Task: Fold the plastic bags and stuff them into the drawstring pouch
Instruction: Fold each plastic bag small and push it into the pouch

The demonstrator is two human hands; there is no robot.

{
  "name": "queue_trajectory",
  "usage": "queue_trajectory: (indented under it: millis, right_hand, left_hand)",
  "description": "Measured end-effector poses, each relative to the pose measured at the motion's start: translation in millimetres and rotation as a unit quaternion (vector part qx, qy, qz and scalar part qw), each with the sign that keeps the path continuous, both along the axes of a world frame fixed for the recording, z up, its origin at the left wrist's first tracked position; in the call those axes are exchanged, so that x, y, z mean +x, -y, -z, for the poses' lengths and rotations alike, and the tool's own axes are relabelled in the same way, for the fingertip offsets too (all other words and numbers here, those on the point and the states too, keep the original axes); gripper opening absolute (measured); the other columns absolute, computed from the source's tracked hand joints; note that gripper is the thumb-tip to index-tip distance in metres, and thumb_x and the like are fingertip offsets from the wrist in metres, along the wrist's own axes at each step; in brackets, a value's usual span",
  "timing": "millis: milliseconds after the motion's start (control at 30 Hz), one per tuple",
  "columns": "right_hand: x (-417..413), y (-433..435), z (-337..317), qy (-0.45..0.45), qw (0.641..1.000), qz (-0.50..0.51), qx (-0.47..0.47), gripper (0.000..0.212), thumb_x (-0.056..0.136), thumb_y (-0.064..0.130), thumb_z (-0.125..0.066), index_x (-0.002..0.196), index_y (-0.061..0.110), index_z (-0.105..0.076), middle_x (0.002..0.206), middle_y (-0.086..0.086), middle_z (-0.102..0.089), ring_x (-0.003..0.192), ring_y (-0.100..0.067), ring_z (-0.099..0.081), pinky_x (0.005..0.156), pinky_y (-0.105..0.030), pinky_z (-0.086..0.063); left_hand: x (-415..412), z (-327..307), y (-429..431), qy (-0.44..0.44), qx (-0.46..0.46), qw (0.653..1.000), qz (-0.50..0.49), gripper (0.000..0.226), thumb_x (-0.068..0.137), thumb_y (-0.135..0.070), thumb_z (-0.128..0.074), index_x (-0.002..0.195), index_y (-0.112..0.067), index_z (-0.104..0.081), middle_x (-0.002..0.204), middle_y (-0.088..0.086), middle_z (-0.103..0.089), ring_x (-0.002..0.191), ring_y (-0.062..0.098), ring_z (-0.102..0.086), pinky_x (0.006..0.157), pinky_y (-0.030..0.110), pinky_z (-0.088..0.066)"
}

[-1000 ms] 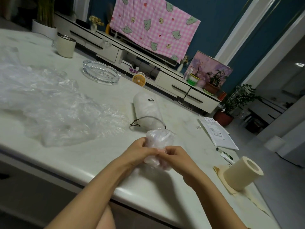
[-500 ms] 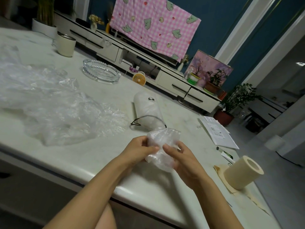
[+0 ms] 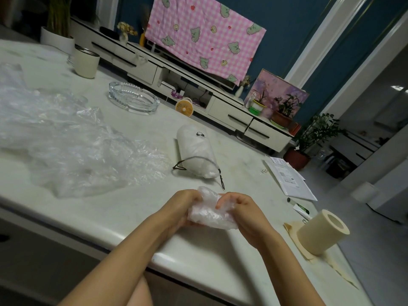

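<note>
Gripping folded plastic bag (image 3: 209, 215) over near edge of counter (image 3: 123, 208): curled round its left end with left hand (image 3: 181, 206), pinched at right end with right hand (image 3: 240, 208). Likely featherlight, soft, slick, springy; expect unfolding if released. Best kept squeezed across the folds, not by a loose edge. Just beyond: drawstring pouch (image 3: 195, 151) on its side, mouth toward hands, seemingly part-filled. Well left: heap of loose bags (image 3: 77, 146).
</note>
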State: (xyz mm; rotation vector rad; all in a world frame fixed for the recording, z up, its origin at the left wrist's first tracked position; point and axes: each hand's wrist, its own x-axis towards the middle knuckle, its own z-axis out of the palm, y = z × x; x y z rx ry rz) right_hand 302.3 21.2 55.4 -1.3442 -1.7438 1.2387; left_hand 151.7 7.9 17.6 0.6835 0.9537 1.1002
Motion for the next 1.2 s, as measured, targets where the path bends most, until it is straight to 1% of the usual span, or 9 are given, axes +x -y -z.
queue_trajectory:
  millis: [133,233,333,467,567,667,800,1000,1200]
  right_hand:
    - [3.4,-1.0,-2.7,0.05,0.998,-0.035,0.028,0.057,0.067,-0.024,-0.028,0.048,0.017,-0.062,0.086,-0.004,-0.067,0.078,-0.019,-0.058,0.068,-0.027,-0.042]
    - [1.9,-0.8,-3.4,0.058,0.996,-0.05,0.038,0.055,0.069,-0.024,-0.031,0.05,0.016,-0.064,0.083,0.007,-0.068,0.079,-0.014,-0.062,0.07,-0.023,-0.047]
    - [4.3,-2.0,-6.8,0.045,0.997,-0.053,0.03,0.035,0.072,-0.006,-0.047,0.058,0.017,-0.069,0.086,0.0,-0.069,0.082,-0.015,-0.062,0.072,-0.021,-0.046]
    - [12.9,-8.4,-8.6,-0.08,0.995,0.042,-0.035,0.021,0.082,0.012,-0.048,0.087,0.008,-0.068,0.096,-0.009,-0.068,0.087,-0.023,-0.061,0.072,-0.031,-0.049]
    - [8.7,-5.2,-4.8,-0.065,0.993,0.007,-0.102,0.039,0.075,0.039,-0.062,0.104,0.014,-0.066,0.096,-0.004,-0.068,0.088,-0.019,-0.066,0.079,-0.037,-0.053]
    - [2.2,2.2,-0.8,-0.047,0.991,-0.038,-0.116,0.023,0.074,0.027,-0.068,0.096,0.02,-0.071,0.091,-0.001,-0.07,0.082,-0.016,-0.067,0.069,-0.029,-0.052]
    - [0.3,0.2,2.2,-0.132,0.985,0.006,-0.114,0.028,0.083,-0.008,-0.058,0.109,0.003,-0.061,0.092,-0.01,-0.069,0.079,-0.018,-0.067,0.066,-0.026,-0.053]
    - [1.2,-1.3,1.5,-0.162,0.976,0.008,-0.142,0.043,0.07,-0.001,-0.059,0.112,0.005,-0.062,0.096,-0.01,-0.068,0.08,-0.02,-0.065,0.063,-0.026,-0.05]
    - [14.1,-4.4,-12.4,0.027,0.991,-0.06,-0.12,0.037,0.069,0.018,-0.073,0.104,0.011,-0.066,0.094,-0.009,-0.07,0.082,-0.02,-0.065,0.073,-0.03,-0.05]
  left_hand:
    - [1.9,-5.5,2.4,0.099,-0.035,0.994,0.01,0.027,0.088,-0.018,-0.037,0.085,-0.002,-0.058,0.081,0.015,-0.056,0.065,0.027,-0.056,0.056,0.028,-0.044]
    - [5.4,-3.6,4.0,0.028,0.001,0.999,0.019,0.021,0.092,-0.022,-0.048,0.086,-0.008,-0.062,0.078,0.01,-0.061,0.063,0.022,-0.059,0.051,0.024,-0.047]
    - [2.8,2.7,2.2,-0.049,0.026,0.998,-0.015,0.013,0.089,-0.002,-0.049,0.09,-0.01,-0.059,0.083,0.008,-0.06,0.067,0.017,-0.057,0.049,0.021,-0.048]
    - [0.1,4.8,1.0,-0.108,0.065,0.991,-0.055,0.016,0.087,0.0,-0.049,0.09,-0.011,-0.061,0.086,0.007,-0.062,0.07,0.018,-0.058,0.057,0.025,-0.05]
    - [0.8,5.3,0.2,-0.127,0.091,0.985,-0.077,0.017,0.087,-0.001,-0.051,0.088,-0.015,-0.061,0.087,0.006,-0.063,0.073,0.017,-0.059,0.063,0.026,-0.049]
    - [0.7,6.1,0.2,-0.146,0.124,0.977,-0.09,0.014,0.089,-0.003,-0.053,0.093,-0.014,-0.061,0.089,0.005,-0.063,0.074,0.013,-0.058,0.06,0.019,-0.048]
    - [0.2,8.3,0.1,-0.132,0.155,0.974,-0.095,0.018,0.089,0.0,-0.056,0.088,-0.017,-0.062,0.09,0.009,-0.063,0.078,0.018,-0.059,0.064,0.021,-0.05]
    - [-3.6,7.7,-0.1,-0.077,0.141,0.981,-0.11,0.021,0.089,0.005,-0.055,0.085,-0.015,-0.063,0.09,0.01,-0.062,0.08,0.019,-0.059,0.05,0.016,-0.05]
    - [-1.3,5.9,3.5,-0.178,0.223,0.958,-0.023,0.02,0.077,-0.004,-0.065,0.087,-0.022,-0.064,0.085,0.003,-0.065,0.071,0.005,-0.059,0.065,0.018,-0.048]
